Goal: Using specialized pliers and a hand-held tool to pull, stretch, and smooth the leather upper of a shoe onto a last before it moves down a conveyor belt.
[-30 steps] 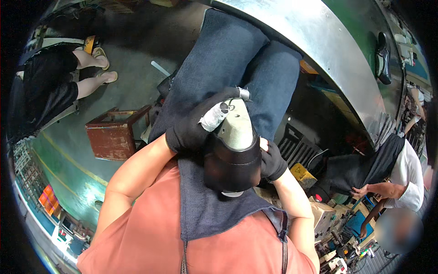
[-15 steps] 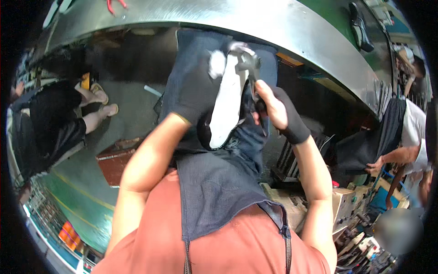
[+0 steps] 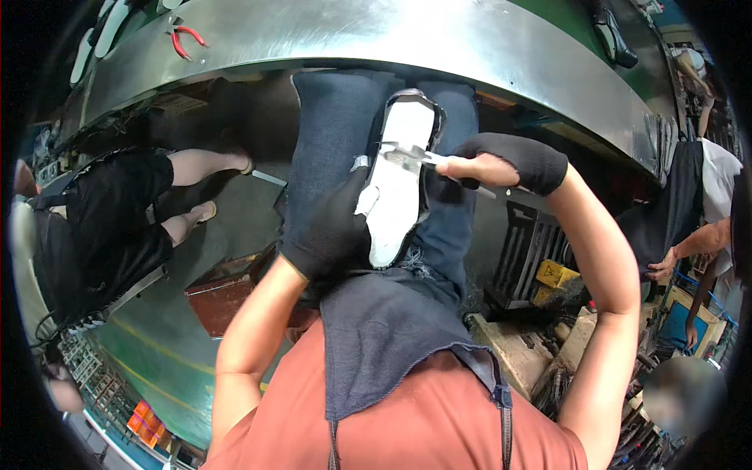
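An upturned shoe (image 3: pixel 394 223) lies across my thighs, white sole side up, its dark upper edge showing around the rim. My left hand (image 3: pixel 333 227), in a black fingerless glove, grips the shoe's left side. White wrapping shows at its thumb and a fingertip. My right hand (image 3: pixel 501 163), in a similar glove, is closed round the handles of metal pincers (image 3: pixel 403 153). Their blurred head lies over the sole, a little below the far end. Whether the jaws touch the sole, I cannot tell.
A metal bench (image 3: pixel 329 35) curves across the front, bearing red-handled pliers (image 3: pixel 186 39). A black shoe (image 3: pixel 613 35) rests beyond it at far right. A brown box (image 3: pixel 223 294) stands on the floor at left. Other people sit left (image 3: pixel 102 227) and stand right (image 3: pixel 705 235).
My right hand and the pincers have swung from the shoe's far end to over its sole, with the elbow moving outward. My left hand has slid nearer to me along the shoe's side.
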The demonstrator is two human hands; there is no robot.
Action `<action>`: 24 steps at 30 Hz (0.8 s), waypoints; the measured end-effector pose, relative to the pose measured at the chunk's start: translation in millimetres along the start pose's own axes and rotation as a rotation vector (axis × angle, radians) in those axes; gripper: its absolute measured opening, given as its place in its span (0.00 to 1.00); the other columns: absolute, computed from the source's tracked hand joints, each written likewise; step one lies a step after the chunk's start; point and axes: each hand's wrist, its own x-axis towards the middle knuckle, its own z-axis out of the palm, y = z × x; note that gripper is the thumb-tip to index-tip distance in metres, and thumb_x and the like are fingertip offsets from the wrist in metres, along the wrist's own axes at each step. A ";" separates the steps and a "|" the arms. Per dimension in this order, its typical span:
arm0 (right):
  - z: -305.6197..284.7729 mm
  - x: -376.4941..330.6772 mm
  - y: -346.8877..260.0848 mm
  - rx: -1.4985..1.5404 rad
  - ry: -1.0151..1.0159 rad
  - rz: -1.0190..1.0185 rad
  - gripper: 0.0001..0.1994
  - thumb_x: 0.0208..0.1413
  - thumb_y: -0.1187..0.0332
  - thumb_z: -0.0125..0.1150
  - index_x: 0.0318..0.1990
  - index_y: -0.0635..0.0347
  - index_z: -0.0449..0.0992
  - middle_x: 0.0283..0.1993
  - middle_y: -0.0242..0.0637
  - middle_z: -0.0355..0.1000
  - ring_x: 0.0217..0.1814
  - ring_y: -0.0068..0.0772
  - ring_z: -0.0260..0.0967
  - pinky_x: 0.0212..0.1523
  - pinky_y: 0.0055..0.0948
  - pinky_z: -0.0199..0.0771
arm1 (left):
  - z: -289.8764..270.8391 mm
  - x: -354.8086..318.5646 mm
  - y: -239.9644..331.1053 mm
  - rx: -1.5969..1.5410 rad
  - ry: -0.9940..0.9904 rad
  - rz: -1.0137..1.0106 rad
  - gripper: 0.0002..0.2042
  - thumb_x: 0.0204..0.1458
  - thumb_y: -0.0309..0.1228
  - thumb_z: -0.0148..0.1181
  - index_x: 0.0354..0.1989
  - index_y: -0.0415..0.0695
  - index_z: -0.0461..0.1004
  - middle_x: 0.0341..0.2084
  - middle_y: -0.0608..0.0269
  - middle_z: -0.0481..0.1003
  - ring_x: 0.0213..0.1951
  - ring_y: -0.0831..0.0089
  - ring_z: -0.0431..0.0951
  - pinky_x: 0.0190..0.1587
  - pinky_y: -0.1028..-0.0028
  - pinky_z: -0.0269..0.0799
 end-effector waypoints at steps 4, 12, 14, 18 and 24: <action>26.6 1.0 -32.7 -0.457 0.240 -0.139 0.25 0.64 0.54 0.48 0.26 0.69 0.78 0.26 0.58 0.74 0.28 0.60 0.73 0.34 0.49 0.74 | -19.1 9.6 9.7 -0.177 -0.165 0.064 0.27 0.61 0.34 0.53 0.66 0.32 0.59 0.61 0.40 0.67 0.62 0.57 0.70 0.61 0.66 0.66; 1.7 -19.4 34.1 0.392 -0.174 0.149 0.30 0.67 0.44 0.46 0.40 0.69 0.76 0.27 0.45 0.78 0.28 0.36 0.79 0.31 0.30 0.80 | 62.2 79.8 -0.5 -0.602 0.316 -0.002 0.21 0.64 0.33 0.42 0.62 0.36 0.63 0.47 0.36 0.75 0.50 0.46 0.77 0.52 0.59 0.71; -24.5 -35.2 -3.4 -0.045 -0.055 0.054 0.27 0.66 0.47 0.50 0.32 0.68 0.77 0.23 0.39 0.75 0.23 0.31 0.75 0.29 0.30 0.75 | 55.2 75.2 -0.2 -0.323 0.311 -0.065 0.23 0.62 0.38 0.46 0.61 0.35 0.63 0.44 0.36 0.76 0.47 0.42 0.77 0.49 0.55 0.71; -26.1 -49.2 -72.0 -0.417 0.255 -0.256 0.23 0.65 0.52 0.52 0.31 0.67 0.75 0.22 0.48 0.69 0.22 0.45 0.67 0.29 0.38 0.67 | 39.9 82.8 -14.4 0.120 0.150 -0.070 0.27 0.57 0.40 0.53 0.60 0.36 0.60 0.37 0.36 0.76 0.40 0.37 0.77 0.42 0.49 0.72; 60.4 -11.5 -4.9 0.165 0.302 -0.347 0.19 0.66 0.56 0.53 0.34 0.67 0.74 0.28 0.51 0.72 0.30 0.42 0.73 0.34 0.35 0.70 | 49.6 26.1 -20.8 -0.207 -0.057 -0.080 0.37 0.56 0.34 0.62 0.71 0.38 0.49 0.57 0.38 0.65 0.57 0.52 0.70 0.58 0.60 0.66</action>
